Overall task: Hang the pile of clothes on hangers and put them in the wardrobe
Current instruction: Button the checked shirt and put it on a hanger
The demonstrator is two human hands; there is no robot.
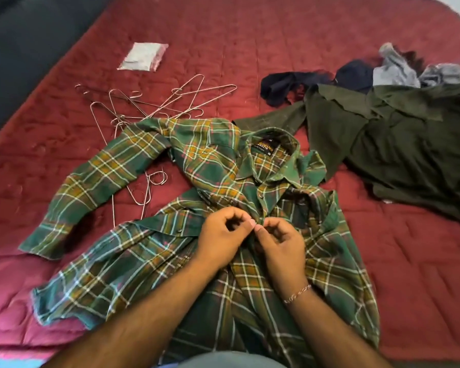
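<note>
A green plaid shirt (149,251) lies spread face up across the centre and lower half of the frame on a bed covered with a red quilted bedspread (276,43), its collar toward the upper middle and one sleeve stretched to the left. The left hand (221,237) and the right hand (279,243) meet at the shirt's front placket, just below centre; the fingers of both are curled narrow and pinch the fabric edge at a button. A thin bracelet (298,293) circles the right wrist. A tangle of wire hangers (154,102) lies on the bedspread at upper left, partly under the shirt's sleeve. A pile of clothes (398,134), dark olive with navy and grey pieces, sits at right. A small clear packet (144,57) lies at upper left
</note>
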